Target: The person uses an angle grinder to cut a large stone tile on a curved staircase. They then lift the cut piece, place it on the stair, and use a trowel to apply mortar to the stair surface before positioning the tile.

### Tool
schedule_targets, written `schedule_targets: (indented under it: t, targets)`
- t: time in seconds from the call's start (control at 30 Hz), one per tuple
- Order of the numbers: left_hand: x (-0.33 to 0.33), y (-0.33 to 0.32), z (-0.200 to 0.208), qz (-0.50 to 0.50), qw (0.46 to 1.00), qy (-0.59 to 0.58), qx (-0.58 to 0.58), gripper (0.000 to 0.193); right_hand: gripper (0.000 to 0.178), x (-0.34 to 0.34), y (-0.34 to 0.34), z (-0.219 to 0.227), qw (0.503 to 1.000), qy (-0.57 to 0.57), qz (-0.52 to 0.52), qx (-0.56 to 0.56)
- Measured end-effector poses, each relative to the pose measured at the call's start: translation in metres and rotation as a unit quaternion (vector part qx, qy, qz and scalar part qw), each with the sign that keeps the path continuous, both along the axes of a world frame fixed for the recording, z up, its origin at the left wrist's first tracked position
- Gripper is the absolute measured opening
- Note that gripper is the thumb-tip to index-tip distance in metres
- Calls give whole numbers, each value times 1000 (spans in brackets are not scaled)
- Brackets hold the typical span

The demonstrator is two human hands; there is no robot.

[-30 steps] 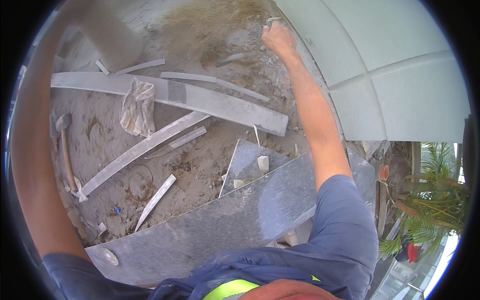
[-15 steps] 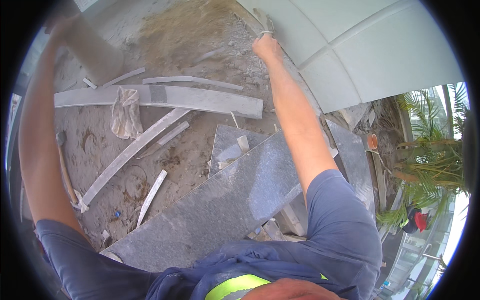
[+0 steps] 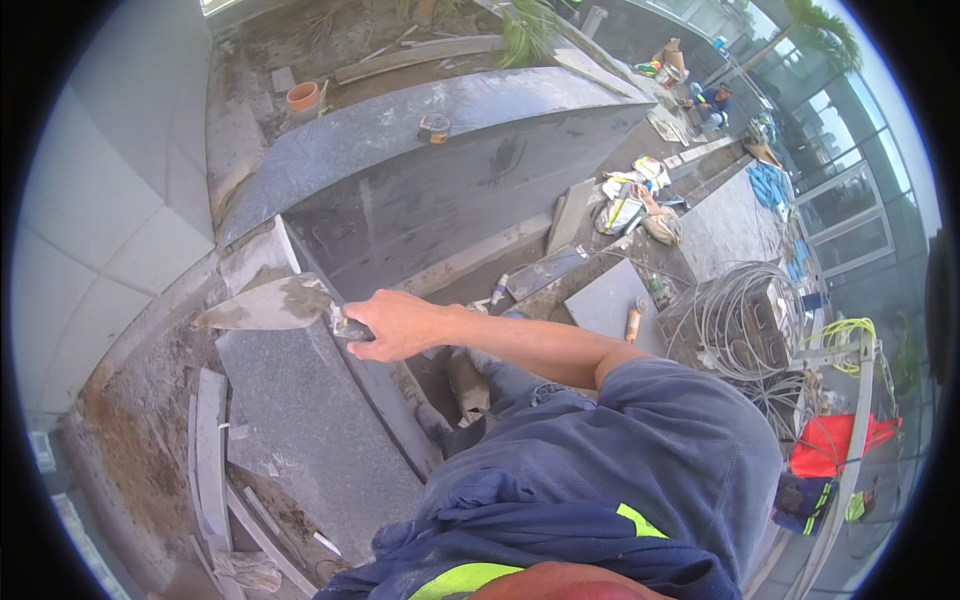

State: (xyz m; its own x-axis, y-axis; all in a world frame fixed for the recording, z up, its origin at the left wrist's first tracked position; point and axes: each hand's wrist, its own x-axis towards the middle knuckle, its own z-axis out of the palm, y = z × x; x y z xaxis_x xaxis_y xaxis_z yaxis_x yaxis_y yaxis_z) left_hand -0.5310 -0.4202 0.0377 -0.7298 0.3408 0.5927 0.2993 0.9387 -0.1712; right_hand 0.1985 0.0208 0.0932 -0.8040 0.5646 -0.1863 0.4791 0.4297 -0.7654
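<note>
My right hand (image 3: 395, 325) is closed around the handle of a mortar-smeared trowel (image 3: 265, 308), its blade pointing left. The blade is over the corner where a grey stone slab (image 3: 310, 420) meets the low wall. Beyond the hand stands that low wall, faced with dark stone panels (image 3: 480, 195) and capped by a curved stone slab (image 3: 350, 160). On the cap sits a tape measure (image 3: 434, 128). My left hand is out of the picture.
An orange pipe end (image 3: 302, 97) rises behind the cap. Pale wall panels (image 3: 110, 220) stand at left, with long stone strips (image 3: 212, 450) below. To the right are tangled cable (image 3: 745, 315), a loose slab (image 3: 610, 305), bags (image 3: 640, 200) and a red bag (image 3: 830, 445). Another person (image 3: 712, 105) crouches far off.
My view has swung to the right, bringing the capped wall and cable into sight. My right hand keeps the trowel, now held over the slab corner. My left hand has left the view.
</note>
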Motion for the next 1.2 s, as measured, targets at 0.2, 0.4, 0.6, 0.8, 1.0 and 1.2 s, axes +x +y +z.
schedule_targets:
  t: [0.2,0.4,0.6,0.8,1.0,1.2]
  targets:
    - [95,145,-33,-123,991,-4,48,55,39,227,-46,-63,971,41,-236,-1]
    - [259,349,-22,-315,915,-208,144,53,46,325,-112,-92,908,-94,-409,-6]
    - [425,505,4,-537,796,-247,128,51,46,401,-168,-118,799,-111,-590,-40]
    - [586,538,-8,-608,678,-399,105,43,45,466,-245,-193,644,-130,-741,-134]
    - [670,481,-41,-590,569,-572,34,37,47,509,-323,-294,542,-134,-797,-232]
    - [782,361,-72,-623,486,-603,-104,30,42,520,-433,-401,561,-274,-746,-231]
